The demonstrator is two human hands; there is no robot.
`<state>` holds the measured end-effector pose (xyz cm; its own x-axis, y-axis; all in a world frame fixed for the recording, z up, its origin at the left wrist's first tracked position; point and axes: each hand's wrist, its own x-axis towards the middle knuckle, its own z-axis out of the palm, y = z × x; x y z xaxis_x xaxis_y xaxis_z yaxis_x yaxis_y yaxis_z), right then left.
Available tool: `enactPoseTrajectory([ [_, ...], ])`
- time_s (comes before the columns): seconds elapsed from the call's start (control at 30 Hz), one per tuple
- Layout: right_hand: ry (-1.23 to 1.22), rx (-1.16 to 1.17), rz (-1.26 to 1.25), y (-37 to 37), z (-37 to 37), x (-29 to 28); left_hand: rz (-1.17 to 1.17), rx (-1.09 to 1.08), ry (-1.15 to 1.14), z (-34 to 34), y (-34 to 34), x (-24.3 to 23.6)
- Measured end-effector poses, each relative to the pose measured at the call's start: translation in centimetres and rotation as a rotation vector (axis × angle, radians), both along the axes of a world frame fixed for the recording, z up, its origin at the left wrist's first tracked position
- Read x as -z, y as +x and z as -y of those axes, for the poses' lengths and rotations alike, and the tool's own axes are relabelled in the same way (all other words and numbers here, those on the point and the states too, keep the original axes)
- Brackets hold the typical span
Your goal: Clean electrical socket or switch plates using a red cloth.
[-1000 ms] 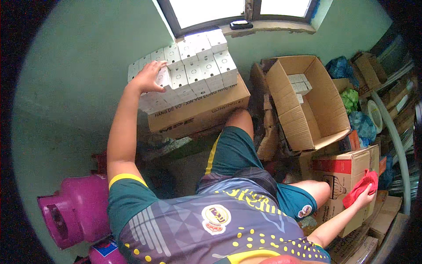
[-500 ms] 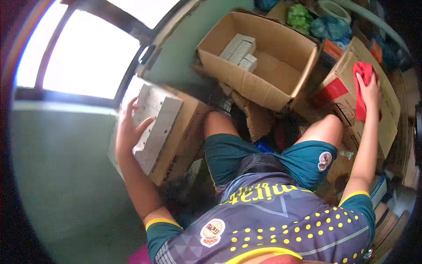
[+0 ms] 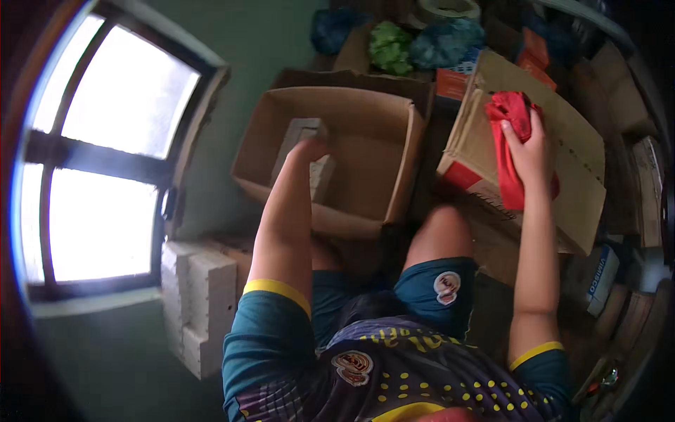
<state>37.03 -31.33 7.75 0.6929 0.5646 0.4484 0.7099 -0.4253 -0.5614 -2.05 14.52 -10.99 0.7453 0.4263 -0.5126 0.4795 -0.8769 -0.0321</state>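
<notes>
My left hand [image 3: 309,149] is inside an open cardboard box [image 3: 376,105], over the small pale boxes [image 3: 321,177] at its left side. Its fingers are hidden, so whether it grips one of them does not show. On the right, my right hand [image 3: 532,156] holds a bunched red cloth [image 3: 509,116] against the top of a closed cardboard box [image 3: 573,144]. Part of the cloth hangs down over that box's near edge.
White boxes [image 3: 211,302] are stacked at left, below a bright window [image 3: 116,105]. Green [image 3: 390,48] and blue plastic bags [image 3: 446,42] lie behind the open box. Several cartons crowd the right side, with a blue and white box [image 3: 602,278] among them.
My left hand has gone from beside the white stack at left into the open box. The view has turned. My right hand still has the red cloth on the closed box.
</notes>
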Motion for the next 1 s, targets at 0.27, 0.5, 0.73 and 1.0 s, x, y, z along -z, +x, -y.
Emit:
enactPoseTrajectory([
  [0.27, -0.154, 0.143, 0.212, 2.5, 3.8, 1.2, 0.028, -0.410, 0.367, 10.1, 9.8, 13.8],
  [0.5, -0.098, 0.108, 0.166, 2.6, 3.9, -0.8, 0.026, -0.506, 0.326, 12.0, 9.6, 9.7],
  [0.73, -0.123, 0.100, 0.126, 2.4, 3.0, -1.2, 0.437, -0.675, 0.050, 9.5, 10.0, 2.3],
  [1.0, 0.272, -0.088, -0.123, 4.0, 4.3, 0.1, 1.352, -0.598, -0.389, 21.6, 8.2, -17.0],
])
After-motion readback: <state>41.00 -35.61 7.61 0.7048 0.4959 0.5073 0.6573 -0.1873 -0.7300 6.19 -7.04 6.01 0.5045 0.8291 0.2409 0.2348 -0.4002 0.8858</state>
